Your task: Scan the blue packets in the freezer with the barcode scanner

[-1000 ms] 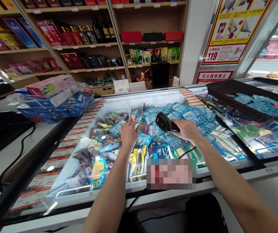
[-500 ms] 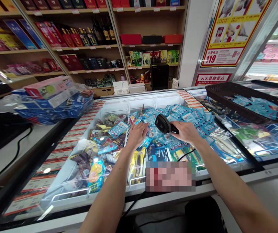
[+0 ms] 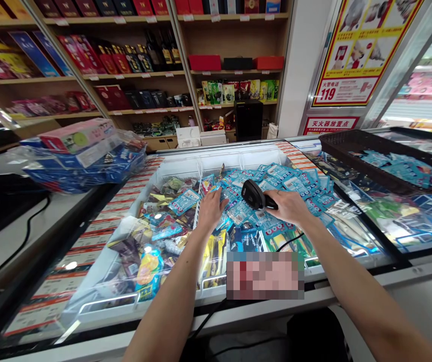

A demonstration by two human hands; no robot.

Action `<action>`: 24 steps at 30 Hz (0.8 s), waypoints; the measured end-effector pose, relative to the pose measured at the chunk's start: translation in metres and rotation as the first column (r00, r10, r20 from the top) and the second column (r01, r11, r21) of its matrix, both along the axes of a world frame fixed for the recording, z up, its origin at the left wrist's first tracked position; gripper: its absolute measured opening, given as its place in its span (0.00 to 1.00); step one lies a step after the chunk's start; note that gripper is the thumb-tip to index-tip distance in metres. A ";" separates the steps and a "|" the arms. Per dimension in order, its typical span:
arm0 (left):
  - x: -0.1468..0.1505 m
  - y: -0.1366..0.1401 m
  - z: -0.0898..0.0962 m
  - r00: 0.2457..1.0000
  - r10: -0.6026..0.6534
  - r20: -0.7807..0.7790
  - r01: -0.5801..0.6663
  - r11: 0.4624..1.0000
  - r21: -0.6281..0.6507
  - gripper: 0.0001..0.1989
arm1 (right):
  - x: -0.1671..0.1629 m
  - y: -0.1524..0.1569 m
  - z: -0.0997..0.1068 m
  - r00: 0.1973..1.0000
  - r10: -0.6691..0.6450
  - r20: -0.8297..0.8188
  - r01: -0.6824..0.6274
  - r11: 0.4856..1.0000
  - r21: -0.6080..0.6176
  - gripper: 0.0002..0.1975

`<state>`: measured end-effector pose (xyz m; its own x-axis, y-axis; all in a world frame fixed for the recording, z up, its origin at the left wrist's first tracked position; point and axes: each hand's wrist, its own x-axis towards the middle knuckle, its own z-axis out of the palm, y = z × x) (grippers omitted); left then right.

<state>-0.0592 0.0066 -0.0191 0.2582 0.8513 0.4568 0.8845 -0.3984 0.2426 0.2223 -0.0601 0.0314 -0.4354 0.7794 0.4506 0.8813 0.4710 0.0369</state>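
Observation:
My right hand [image 3: 288, 206] is wrapped round the handle of a black barcode scanner [image 3: 253, 195], whose head points left. Beneath it, many flat blue packets [image 3: 291, 182] lie spread over the glass top of a chest freezer. My left hand [image 3: 211, 207] is at the left edge of this spread, thumb and fingers apart, with nothing held in it. Close to its thumb lies a blue packet with a white barcode label [image 3: 238, 217]. A single blue packet [image 3: 184, 201] lies farther left. The scanner's cable [image 3: 289, 240] runs down toward me.
Plastic-wrapped blue boxes [image 3: 83, 163] stand at left, a pink box on top. At right, a dark brown tray [image 3: 336, 146] holds more blue packets. The freezer [image 3: 144, 327] contains bagged goods under glass. Behind it are stocked shelves [image 3: 136, 75] and a black box-shaped unit [image 3: 249, 120].
My left hand has shifted slightly, its thumb and fingers spreading away from the packets. The scanner and my right hand have stayed nearly in place.

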 end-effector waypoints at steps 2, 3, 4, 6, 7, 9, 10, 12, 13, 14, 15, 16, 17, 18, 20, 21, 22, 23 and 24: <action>-0.001 0.000 0.002 0.998 0.002 0.055 -0.003 1.000 0.016 0.28 | 0.000 0.000 0.000 1.000 0.002 0.002 -0.002 1.000 -0.004 0.20; -0.002 0.000 0.004 0.995 -0.003 0.096 0.000 1.000 0.031 0.28 | 0.000 0.000 0.000 1.000 0.003 0.002 -0.003 1.000 -0.005 0.20; -0.003 0.000 0.005 0.989 -0.006 0.146 -0.001 0.999 0.043 0.30 | -0.001 -0.001 0.000 1.000 0.004 0.000 -0.004 1.000 -0.003 0.20; -0.005 0.000 0.006 0.964 0.014 0.264 -0.026 0.999 0.041 0.31 | -0.001 -0.001 0.000 1.000 0.003 -0.006 -0.003 1.000 0.005 0.19; -0.007 0.000 0.006 0.946 0.036 0.321 -0.047 0.999 0.024 0.32 | -0.001 -0.001 0.000 1.000 0.002 -0.010 -0.002 1.000 0.009 0.19; -0.010 0.002 0.005 0.908 0.081 0.410 -0.084 0.996 -0.011 0.30 | -0.001 -0.001 -0.001 1.000 0.000 -0.014 0.000 1.000 0.014 0.19; -0.011 0.003 0.004 0.893 0.094 0.440 -0.095 0.995 -0.018 0.29 | -0.001 0.000 -0.001 1.000 -0.001 -0.014 0.001 1.000 0.016 0.19; -0.013 0.005 0.003 0.871 0.095 0.482 -0.104 0.995 -0.008 0.25 | 0.000 0.000 -0.002 1.000 -0.002 -0.010 0.003 1.000 0.021 0.20; -0.014 0.005 0.002 0.859 0.091 0.504 -0.109 0.994 0.005 0.23 | 0.000 0.001 -0.003 1.000 -0.002 -0.008 0.002 1.000 0.024 0.20; -0.014 0.005 0.003 0.843 0.085 0.531 -0.110 0.994 0.014 0.22 | 0.000 0.001 -0.003 1.000 -0.001 -0.008 0.001 1.000 0.026 0.20; -0.013 0.005 0.004 0.819 0.079 0.569 -0.107 0.994 0.017 0.20 | 0.000 0.001 -0.003 1.000 0.000 -0.010 0.000 1.000 0.029 0.20; -0.012 0.004 0.005 0.784 0.069 0.617 -0.096 0.995 0.011 0.19 | 0.000 0.001 -0.003 1.000 0.002 -0.011 -0.001 0.999 0.032 0.20; -0.011 0.002 0.007 0.740 0.057 0.670 -0.077 0.997 0.000 0.17 | 0.001 0.001 -0.003 1.000 0.002 -0.014 -0.001 0.999 0.035 0.20; -0.009 0.001 0.009 0.692 0.048 0.720 -0.054 0.998 -0.015 0.16 | 0.001 0.001 -0.003 1.000 0.002 -0.016 -0.001 0.999 0.037 0.20; -0.007 -0.003 0.013 0.601 0.047 0.798 -0.015 0.999 -0.048 0.15 | 0.001 0.001 -0.003 1.000 0.003 -0.020 -0.003 0.999 0.039 0.21; -0.006 -0.004 0.015 0.568 0.057 0.821 -0.006 0.998 -0.065 0.16 | 0.001 0.001 -0.002 1.000 0.006 -0.022 -0.005 0.999 0.040 0.21; -0.006 -0.005 0.015 0.546 0.071 0.835 -0.002 0.996 -0.084 0.16 | 0.001 0.001 -0.002 1.000 0.011 -0.023 -0.010 0.999 0.039 0.21; -0.005 -0.005 0.016 0.531 0.088 0.843 -0.003 0.995 -0.102 0.17 | 0.001 0.001 -0.002 1.000 0.017 -0.023 -0.016 0.999 0.040 0.21; -0.005 -0.005 0.016 0.523 0.101 0.847 -0.003 0.993 -0.116 0.16 | 0.001 0.001 -0.002 0.999 0.025 -0.021 -0.024 0.999 0.040 0.21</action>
<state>-0.0646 0.0018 -0.0030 -0.2571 0.8981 0.3570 0.2565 -0.2927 0.9212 0.2233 -0.0595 0.0293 -0.4439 0.7500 0.4903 0.8703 0.4912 0.0366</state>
